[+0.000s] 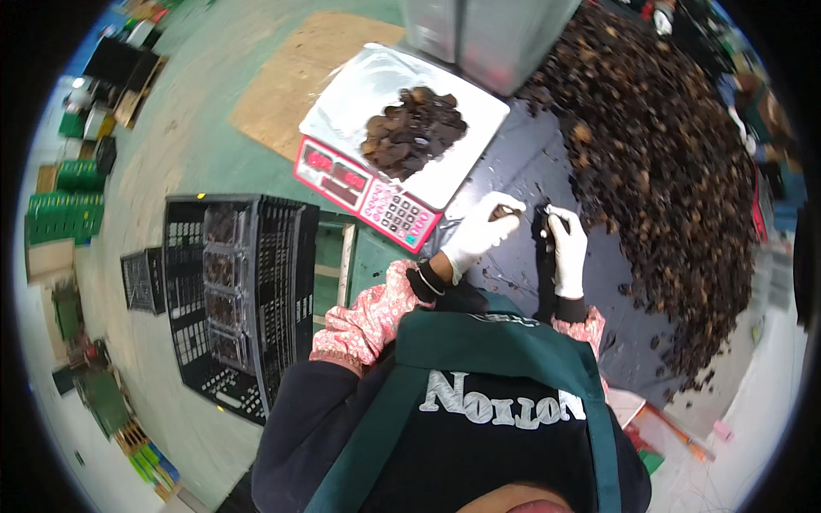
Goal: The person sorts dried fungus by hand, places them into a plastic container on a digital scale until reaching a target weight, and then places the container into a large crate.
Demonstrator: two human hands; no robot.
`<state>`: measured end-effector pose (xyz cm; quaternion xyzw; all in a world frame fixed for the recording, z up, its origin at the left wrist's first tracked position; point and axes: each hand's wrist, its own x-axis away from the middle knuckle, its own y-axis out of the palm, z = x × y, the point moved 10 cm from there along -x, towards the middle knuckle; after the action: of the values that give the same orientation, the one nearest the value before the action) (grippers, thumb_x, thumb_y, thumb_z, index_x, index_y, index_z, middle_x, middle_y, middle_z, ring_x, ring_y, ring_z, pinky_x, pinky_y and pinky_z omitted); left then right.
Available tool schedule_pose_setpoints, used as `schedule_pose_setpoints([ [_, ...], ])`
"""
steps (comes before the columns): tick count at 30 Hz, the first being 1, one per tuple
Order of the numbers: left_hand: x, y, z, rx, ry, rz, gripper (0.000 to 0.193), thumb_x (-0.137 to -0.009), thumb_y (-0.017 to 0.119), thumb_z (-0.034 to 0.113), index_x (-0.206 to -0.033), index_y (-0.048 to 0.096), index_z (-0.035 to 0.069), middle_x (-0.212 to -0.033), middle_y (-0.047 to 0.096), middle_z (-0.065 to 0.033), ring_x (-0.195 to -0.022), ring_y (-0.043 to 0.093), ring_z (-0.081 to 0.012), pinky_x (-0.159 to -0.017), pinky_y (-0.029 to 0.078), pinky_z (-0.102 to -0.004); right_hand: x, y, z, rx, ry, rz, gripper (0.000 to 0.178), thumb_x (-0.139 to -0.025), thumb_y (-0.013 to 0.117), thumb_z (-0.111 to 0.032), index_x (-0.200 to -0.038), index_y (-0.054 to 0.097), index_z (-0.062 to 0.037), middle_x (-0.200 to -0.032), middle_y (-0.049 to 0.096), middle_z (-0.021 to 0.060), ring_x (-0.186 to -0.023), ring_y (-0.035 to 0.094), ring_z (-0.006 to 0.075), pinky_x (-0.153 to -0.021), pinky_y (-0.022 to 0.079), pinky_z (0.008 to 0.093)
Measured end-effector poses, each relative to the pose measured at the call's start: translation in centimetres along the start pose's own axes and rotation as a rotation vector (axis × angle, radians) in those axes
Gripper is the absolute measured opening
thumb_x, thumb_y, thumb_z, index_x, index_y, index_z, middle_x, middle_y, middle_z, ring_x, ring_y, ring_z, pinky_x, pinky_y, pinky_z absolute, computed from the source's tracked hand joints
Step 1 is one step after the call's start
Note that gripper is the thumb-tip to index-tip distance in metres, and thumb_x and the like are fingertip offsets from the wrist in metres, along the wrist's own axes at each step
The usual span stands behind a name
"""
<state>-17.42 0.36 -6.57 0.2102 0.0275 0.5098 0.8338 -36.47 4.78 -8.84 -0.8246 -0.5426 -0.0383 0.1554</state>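
Note:
My left hand (483, 238), in a white glove, has its fingers closed round a brown mushroom (508, 211), a thin piece that looks like wood ear. To its right, my right hand (569, 255), also gloved in white, holds its thumb and fingertips pinched together. A tiny dark bit shows at those tips, too small to name. Both hands are above the dark grey work surface (500, 261), close to a red and white digital scale (342, 175). On the scale's plate lies a heap of dark brown mushrooms (415, 132), apart from both hands.
A large mushroom pile (658, 162) covers the surface's right side. Grey bins (479, 38) stand behind the scale. At the left, a black crate (286, 291) contains several clear plastic boxes (227, 269). Green crates (68, 214) stand farther left. Another person (757, 111) appears at the far right.

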Motion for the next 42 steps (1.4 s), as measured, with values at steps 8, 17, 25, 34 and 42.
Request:
schedule_pose_setpoints([
  [8,-4.4,-2.1,-5.4,-0.426,0.239,0.186,0.031,-0.086,0.063,0.003,-0.116,0.059,0.006,-0.093,0.061,-0.0077,-0.080,0.058,-0.0186,-0.074,0.050,-0.0301,1.2,-11.2,1.5,0.306,-0.209,0.409,0.025,-0.092,0.062,-0.011,-0.115,0.068,-0.0062,-0.113,0.067,0.0097,-0.107,0.062,0.0230,-0.098,0.045,0.0316],
  [17,-7.0,5.9,-5.6,-0.867,0.525,0.067,0.037,-0.080,0.063,0.005,-0.117,0.055,0.005,-0.105,0.052,-0.0156,-0.095,0.056,-0.0330,-0.084,0.047,-0.0404,1.6,-9.2,1.8,0.922,-0.365,0.476,0.041,-0.084,0.069,-0.026,-0.124,0.065,-0.0172,-0.136,0.056,0.0129,-0.130,0.045,0.0367,-0.106,0.038,0.0490],
  [25,-3.0,12.7,-7.0,-1.372,0.739,-0.276,0.051,-0.077,0.056,0.008,-0.128,0.055,0.002,-0.125,0.053,-0.0147,-0.115,0.048,-0.0323,-0.097,0.038,-0.0433,-0.2,-4.7,-5.4,0.827,-0.695,0.374,0.019,-0.086,0.064,-0.018,-0.101,0.073,-0.0103,-0.100,0.069,0.0109,-0.095,0.063,0.0306,-0.084,0.050,0.0399],
  [34,0.2,10.6,-2.8,-1.271,0.732,-0.330,0.039,-0.087,0.060,0.019,-0.122,0.060,0.002,-0.122,0.059,-0.0143,-0.117,0.052,-0.0314,-0.100,0.038,-0.0452,-7.7,3.9,-3.5,1.221,-0.518,-0.089,0.019,-0.083,0.068,-0.026,-0.088,0.067,-0.0077,-0.083,0.068,0.0136,-0.086,0.067,0.0312,-0.074,0.053,0.0429],
  [42,4.1,4.9,1.2,-1.124,0.751,-0.121,0.028,-0.086,0.063,0.007,-0.113,0.067,0.000,-0.106,0.068,-0.0123,-0.095,0.066,-0.0286,-0.083,0.052,-0.0375,-7.9,7.6,-3.3,1.228,-0.759,-0.190,0.013,-0.085,0.052,-0.014,-0.082,0.064,-0.0068,-0.076,0.067,0.0173,-0.075,0.068,0.0352,-0.067,0.053,0.0465],
])
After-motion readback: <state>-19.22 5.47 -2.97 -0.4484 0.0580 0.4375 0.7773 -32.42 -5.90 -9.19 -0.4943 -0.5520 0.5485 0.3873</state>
